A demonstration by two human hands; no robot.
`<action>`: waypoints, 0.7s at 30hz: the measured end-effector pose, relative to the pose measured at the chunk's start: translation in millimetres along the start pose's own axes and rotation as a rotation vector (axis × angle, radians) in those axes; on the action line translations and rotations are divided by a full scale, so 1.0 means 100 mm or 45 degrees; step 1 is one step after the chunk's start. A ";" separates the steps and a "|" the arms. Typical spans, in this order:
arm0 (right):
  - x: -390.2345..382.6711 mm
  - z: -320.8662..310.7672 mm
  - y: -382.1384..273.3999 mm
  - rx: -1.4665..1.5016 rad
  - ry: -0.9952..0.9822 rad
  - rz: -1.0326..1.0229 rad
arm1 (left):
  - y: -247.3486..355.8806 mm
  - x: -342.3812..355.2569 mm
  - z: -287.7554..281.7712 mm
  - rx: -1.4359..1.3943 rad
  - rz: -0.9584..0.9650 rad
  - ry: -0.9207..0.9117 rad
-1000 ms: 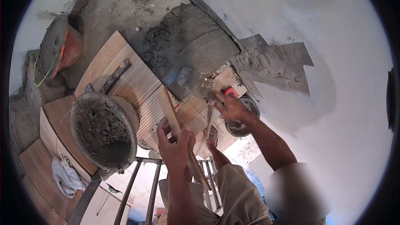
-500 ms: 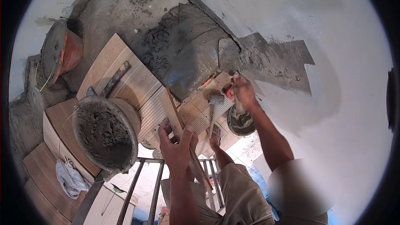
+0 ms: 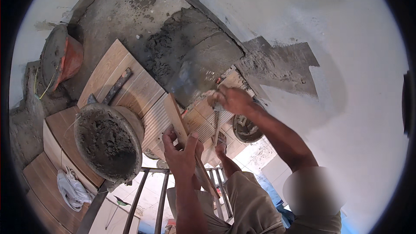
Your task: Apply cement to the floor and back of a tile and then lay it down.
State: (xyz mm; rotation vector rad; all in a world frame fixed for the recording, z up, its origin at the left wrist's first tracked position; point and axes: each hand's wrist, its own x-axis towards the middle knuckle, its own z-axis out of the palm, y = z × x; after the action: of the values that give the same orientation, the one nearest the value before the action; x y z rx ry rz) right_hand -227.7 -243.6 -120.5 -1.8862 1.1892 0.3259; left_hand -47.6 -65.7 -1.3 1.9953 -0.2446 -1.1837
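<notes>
My left hand (image 3: 180,149) grips a long, narrow wood-grained strip (image 3: 177,113), thumb on one side and fingers on the other. The strip slants from the ribbed step edge down toward my lap. My right hand (image 3: 234,99) is closed over the tiled edge beside wet grey mortar (image 3: 173,56). Its fingers are by the head of a mallet, whose pale handle (image 3: 216,123) points toward me; what they hold is blurred and hidden. A small dark bucket (image 3: 248,125) holding wet mix stands under my right forearm.
A large mortar bucket (image 3: 108,143) stands at the left, with a hammer (image 3: 117,87) lying behind it on wood-look tiles (image 3: 108,65). An orange bucket (image 3: 71,58) leans farther back. A metal railing (image 3: 158,195) drops off in front, and a plastered wall (image 3: 346,104) rises at the right.
My right hand has moved left from above the small bucket to the mallet head. A flat grey blade shape near the wall's foot no longer shows there. My left hand keeps its grip.
</notes>
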 end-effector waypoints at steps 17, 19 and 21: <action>-0.51 -0.37 0.26 1.083 0.068 0.601 | -0.03 0.03 -0.14 -0.019 0.022 0.056; -0.62 -0.31 0.30 1.133 0.155 0.545 | -0.07 0.04 -0.16 -0.014 0.054 0.070; -0.54 -0.22 0.39 1.121 0.216 0.517 | -0.07 0.05 -0.18 -0.007 0.097 0.058</action>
State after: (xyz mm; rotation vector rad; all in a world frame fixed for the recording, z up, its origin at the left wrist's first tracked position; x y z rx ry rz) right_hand -292.7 -234.9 -94.7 -0.9203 1.5036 -0.1465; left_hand -31.7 -53.6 -4.6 1.9880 -0.2911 -1.0884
